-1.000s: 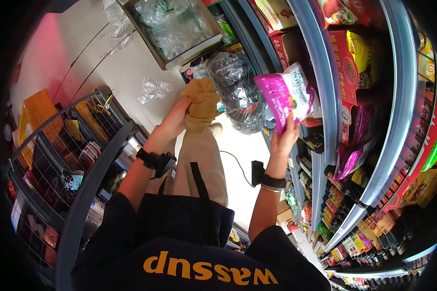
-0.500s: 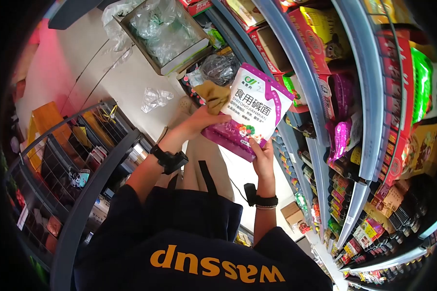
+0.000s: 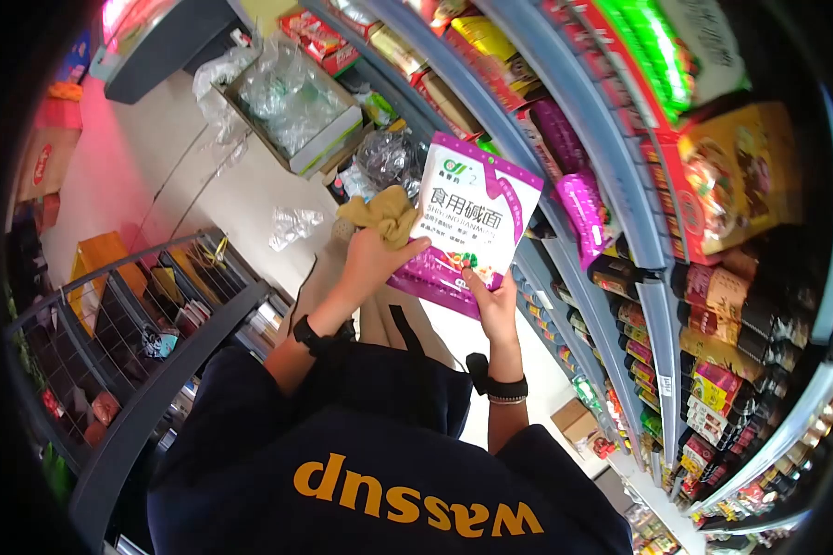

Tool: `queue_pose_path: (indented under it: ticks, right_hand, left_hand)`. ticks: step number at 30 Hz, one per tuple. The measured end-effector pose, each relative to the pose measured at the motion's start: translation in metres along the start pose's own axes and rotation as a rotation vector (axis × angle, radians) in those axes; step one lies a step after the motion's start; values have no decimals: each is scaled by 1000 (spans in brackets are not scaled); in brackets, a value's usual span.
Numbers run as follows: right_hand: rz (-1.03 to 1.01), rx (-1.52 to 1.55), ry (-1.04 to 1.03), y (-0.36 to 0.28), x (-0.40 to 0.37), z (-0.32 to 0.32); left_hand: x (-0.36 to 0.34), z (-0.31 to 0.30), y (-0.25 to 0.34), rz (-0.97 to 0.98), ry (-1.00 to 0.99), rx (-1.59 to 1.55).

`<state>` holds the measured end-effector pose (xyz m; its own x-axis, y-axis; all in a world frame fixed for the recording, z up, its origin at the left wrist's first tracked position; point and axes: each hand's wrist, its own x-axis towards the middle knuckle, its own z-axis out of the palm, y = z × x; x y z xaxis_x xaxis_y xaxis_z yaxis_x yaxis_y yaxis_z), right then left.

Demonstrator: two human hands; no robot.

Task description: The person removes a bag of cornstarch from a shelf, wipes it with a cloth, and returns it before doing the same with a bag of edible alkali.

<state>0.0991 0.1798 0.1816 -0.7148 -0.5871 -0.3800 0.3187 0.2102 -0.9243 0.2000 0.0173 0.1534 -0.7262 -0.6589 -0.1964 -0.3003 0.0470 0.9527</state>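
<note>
A white and purple bag of edible alkali powder (image 3: 467, 217), printed SHIYONGJIANMIAN, is held up in front of me with its printed face toward me. My right hand (image 3: 496, 303) grips its lower right corner, thumb on the front. My left hand (image 3: 379, 268) is closed on a crumpled yellow-brown cloth (image 3: 384, 215). Its thumb reaches the bag's left edge, and the cloth lies against that side. Whether the left fingers also support the bag from behind is hidden.
Shelves of packaged goods (image 3: 574, 120) rise close on my right. A cardboard box (image 3: 292, 106) of clear plastic bags stands on the floor ahead, near a crumpled plastic scrap (image 3: 294, 228). On my left is a dark wire rack (image 3: 148, 324) holding goods.
My left hand and the cloth have shifted left, and the thumb has slid back toward the bag's edge. The bag sits slightly further left in view, still in my right hand. The view has turned.
</note>
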Motion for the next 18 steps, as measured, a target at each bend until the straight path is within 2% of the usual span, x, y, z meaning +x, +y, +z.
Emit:
queue_pose_path:
  ticks: [1, 2, 3, 5, 7, 9, 10, 11, 12, 13, 14, 16, 17, 18]
  right_hand:
    - [-25, 49, 13, -4, -7, -4]
    - [-18, 46, 13, -12, -14, -10]
    - [-8, 43, 15, -19, -22, -16]
    - [-45, 53, 5, -29, -35, -28]
    - [-81, 55, -2, -36, -47, -38]
    - [-18, 22, -39, -38, -64, -45]
    - [-94, 51, -74, -25, -69, -54]
    - [-110, -51, -127, -28, -75, -57]
    - [-176, 57, -11, -27, -83, -54]
    - [-239, 164, 106, -26, -93, -51]
    - [-247, 167, 115, -23, -97, -57]
    - [-404, -141, 126, -19, -106, -69]
    - [-405, -141, 138, -21, -115, -76]
    - [-253, -259, 94, -26, -124, -85]
  left_hand:
    - [-6, 3, 8, 48, 60, 134]
    - [-10, 6, 16, 113, 157, 79]
    - [-14, 9, 24, 139, 152, 87]
    - [-20, 13, 52, 222, 347, -100]
    - [-35, 22, 88, 307, 262, -37]
    - [-52, 38, 120, 691, -144, 392]
    - [-64, 48, 129, 641, -389, 658]
    - [-76, 57, 136, 575, -627, 924]
    - [-83, 70, 127, 840, -347, 772]
    - [-85, 76, 129, 854, -352, 774]
    - [-84, 82, 132, 834, -369, 668]
    - [-82, 94, 132, 792, -413, 564]
    - [-84, 99, 131, 799, -422, 561]
    - [-84, 105, 131, 745, -434, 475]
